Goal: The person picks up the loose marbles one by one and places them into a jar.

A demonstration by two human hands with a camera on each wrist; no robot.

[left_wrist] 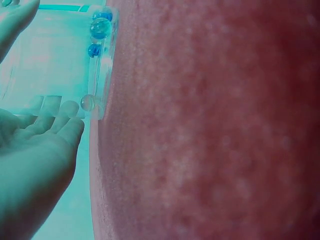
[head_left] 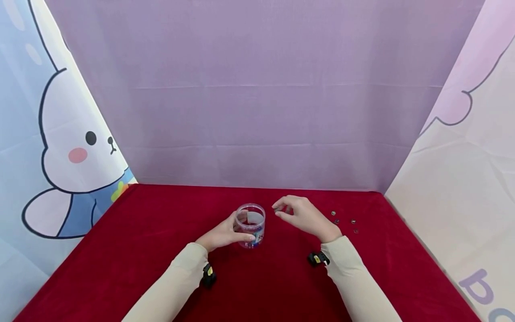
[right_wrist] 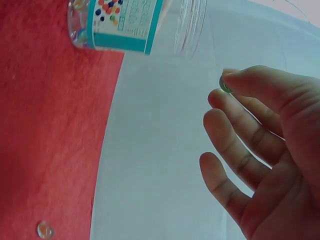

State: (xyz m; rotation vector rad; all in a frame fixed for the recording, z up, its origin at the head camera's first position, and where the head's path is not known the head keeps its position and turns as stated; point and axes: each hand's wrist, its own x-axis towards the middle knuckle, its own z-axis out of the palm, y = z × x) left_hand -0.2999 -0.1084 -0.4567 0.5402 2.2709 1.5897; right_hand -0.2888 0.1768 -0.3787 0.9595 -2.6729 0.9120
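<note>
A clear plastic jar (head_left: 250, 219) with a printed label stands upright and lidless on the red cloth. My left hand (head_left: 225, 232) grips its side, thumb in front and fingers behind. Glass marbles (left_wrist: 100, 28), some blue and some clear, lie at the bottom of the jar in the left wrist view. To the right of the jar, my right hand (head_left: 299, 217) is raised and pinches a small greenish marble (right_wrist: 226, 84) between thumb and forefinger. In the right wrist view its other fingers spread loosely, apart from the jar's rim.
Several loose marbles (head_left: 336, 221) lie on the red cloth (head_left: 161, 250) to the right of my right hand. A purple curtain (head_left: 257, 112) hangs at the back, and printed cloth panels (head_left: 80, 134) stand at both sides.
</note>
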